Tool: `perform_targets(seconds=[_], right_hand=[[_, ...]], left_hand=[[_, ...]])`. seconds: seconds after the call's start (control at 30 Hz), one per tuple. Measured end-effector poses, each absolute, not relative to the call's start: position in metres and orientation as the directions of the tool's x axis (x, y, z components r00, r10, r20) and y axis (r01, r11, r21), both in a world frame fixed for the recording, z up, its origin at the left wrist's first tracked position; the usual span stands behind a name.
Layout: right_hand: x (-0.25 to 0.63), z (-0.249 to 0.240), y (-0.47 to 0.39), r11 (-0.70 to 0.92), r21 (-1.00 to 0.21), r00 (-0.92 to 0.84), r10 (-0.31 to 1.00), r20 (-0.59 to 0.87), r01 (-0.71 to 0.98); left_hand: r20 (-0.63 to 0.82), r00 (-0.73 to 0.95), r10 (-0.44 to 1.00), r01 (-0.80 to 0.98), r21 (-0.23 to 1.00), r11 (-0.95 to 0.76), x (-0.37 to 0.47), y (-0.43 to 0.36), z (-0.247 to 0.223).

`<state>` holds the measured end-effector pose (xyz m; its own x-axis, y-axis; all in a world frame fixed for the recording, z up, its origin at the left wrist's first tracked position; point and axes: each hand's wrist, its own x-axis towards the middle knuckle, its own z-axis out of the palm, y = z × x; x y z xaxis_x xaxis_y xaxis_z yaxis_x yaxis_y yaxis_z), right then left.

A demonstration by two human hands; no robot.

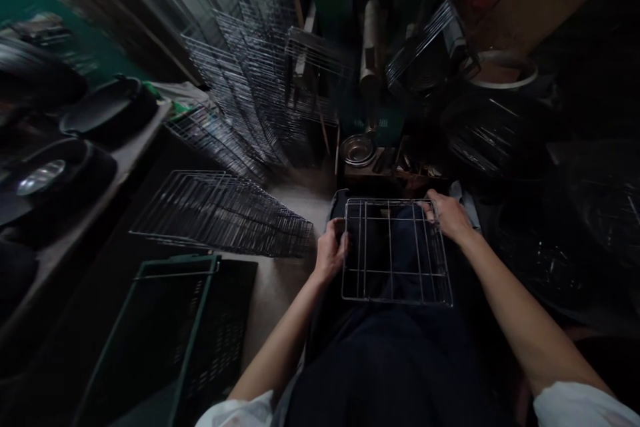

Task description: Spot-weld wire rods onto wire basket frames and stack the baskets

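Note:
A wire rack (389,273) of thin metal rods lies over my lap, gripped from both sides. My left hand (332,250) is closed on its left edge. At the far right corner, my right hand (447,215) has its fingers wrapped on the rim. Dark trousers show through the bars. Beyond my knees stands a machine with a vertical metal shaft (371,47), and a small round metal dish (357,149) sits at its foot.
Left of me a stack of wire racks (225,213) stands on the floor, with taller stacks (250,80) behind it. A green plastic crate (193,340) is at lower left. Black pans (107,107) line a ledge at far left. A round tub (505,70) stands back right.

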<state>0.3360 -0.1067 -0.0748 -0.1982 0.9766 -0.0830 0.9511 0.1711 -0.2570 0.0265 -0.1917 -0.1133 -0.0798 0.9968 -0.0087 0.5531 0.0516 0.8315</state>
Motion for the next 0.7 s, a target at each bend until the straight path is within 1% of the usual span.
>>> perform_targets(seconds=[0.1, 0.23, 0.3, 0.4, 0.47, 0.53, 0.6, 0.7], right_hand=[[0.336, -0.078, -0.108, 0.186, -0.266, -0.205, 0.978, -0.046, 0.946], [0.337, -0.083, -0.108, 0.2, -0.279, -0.218, 0.975, -0.035, 0.939], [0.337, -0.085, -0.108, 0.22, -0.288, -0.239, 0.971, -0.031, 0.932], [0.339, -0.089, -0.106, 0.254, -0.295, -0.268, 0.964, -0.004, 0.921], [0.341, -0.092, -0.106, 0.282, -0.3, -0.285, 0.958, 0.032, 0.911], [0.343, -0.094, -0.106, 0.318, -0.313, -0.311, 0.948, 0.071, 0.895], [0.345, -0.096, -0.108, 0.345, -0.321, -0.332, 0.938, 0.099, 0.882], [0.346, -0.096, -0.112, 0.313, -0.263, -0.297, 0.95, 0.101, 0.913]], left_hand=[[-0.007, -0.11, 0.994, 0.504, 0.861, 0.062, 0.029, -0.196, -0.112], [-0.063, -0.103, 0.993, 0.477, 0.873, 0.105, 0.027, -0.199, -0.103], [-0.051, -0.07, 0.996, 0.54, 0.838, 0.081, 0.023, -0.199, -0.1], [0.021, -0.004, 1.0, 0.678, 0.735, -0.013, 0.016, -0.195, -0.1], [0.062, 0.05, 0.997, 0.719, 0.69, -0.079, 0.013, -0.191, -0.102], [0.073, 0.095, 0.993, 0.718, 0.685, -0.119, 0.01, -0.187, -0.104], [0.059, 0.109, 0.992, 0.713, 0.691, -0.12, 0.009, -0.184, -0.106], [0.038, 0.089, 0.995, 0.708, 0.7, -0.09, 0.01, -0.183, -0.107]])
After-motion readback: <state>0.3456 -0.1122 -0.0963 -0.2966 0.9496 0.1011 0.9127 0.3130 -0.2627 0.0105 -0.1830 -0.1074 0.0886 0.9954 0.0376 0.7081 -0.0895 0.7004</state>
